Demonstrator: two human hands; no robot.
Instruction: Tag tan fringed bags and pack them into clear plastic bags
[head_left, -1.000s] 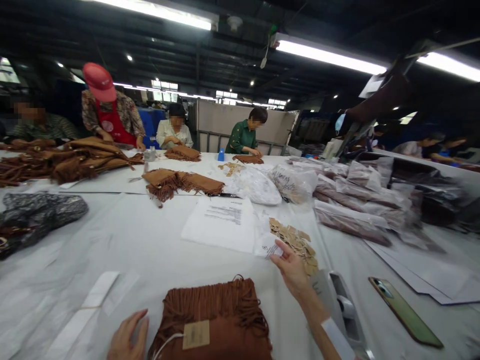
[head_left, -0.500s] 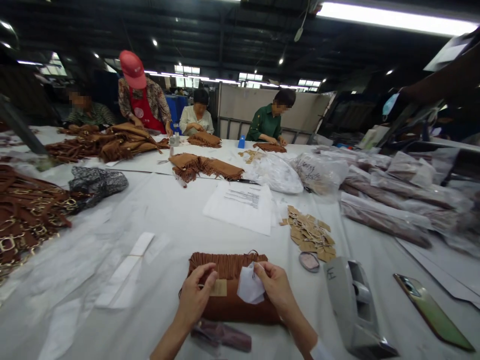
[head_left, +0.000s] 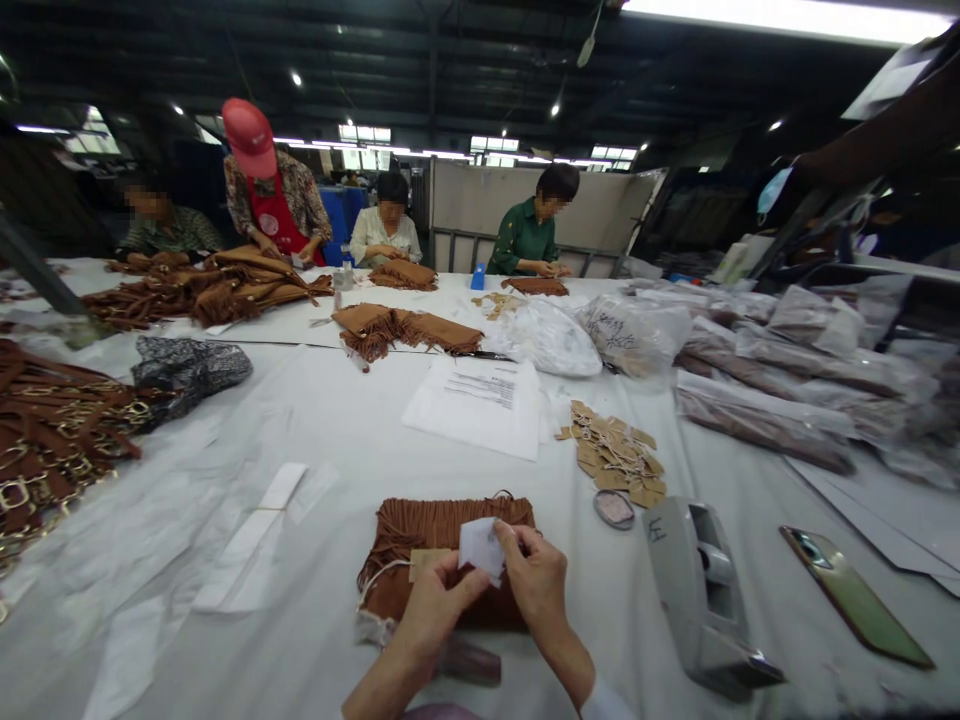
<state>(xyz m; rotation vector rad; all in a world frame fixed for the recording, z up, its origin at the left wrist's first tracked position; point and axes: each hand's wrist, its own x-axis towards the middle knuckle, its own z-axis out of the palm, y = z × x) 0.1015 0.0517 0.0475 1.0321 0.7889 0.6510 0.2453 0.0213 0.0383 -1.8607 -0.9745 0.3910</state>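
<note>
My right hand [head_left: 536,578] pinches the right edge of a small white paper piece [head_left: 478,545], which may be a sheet or a thin pouch. The thumb and fingers of my left hand [head_left: 437,607] close on its lower left side. Beneath both hands lies a brown fringed bag [head_left: 442,522], flat on the table with its fringe at the far side. On it rests a tan tag [head_left: 424,560] with a white cord looping off to the left. A plastic-wrapped purplish-brown piece [head_left: 472,662] lies in front of the bag, partly hidden by my left arm.
To the right stand a grey tape dispenser [head_left: 686,590] and a phone [head_left: 855,595]. Tan tags [head_left: 615,450] lie in a heap beyond. Wrapped goods [head_left: 765,415] pile up at right, brown straps [head_left: 60,430] at left. Several co-workers handle brown bags across the table.
My left hand has come right and taken hold of the white paper piece. My right hand has brought the paper slightly left. The view has shifted a little.
</note>
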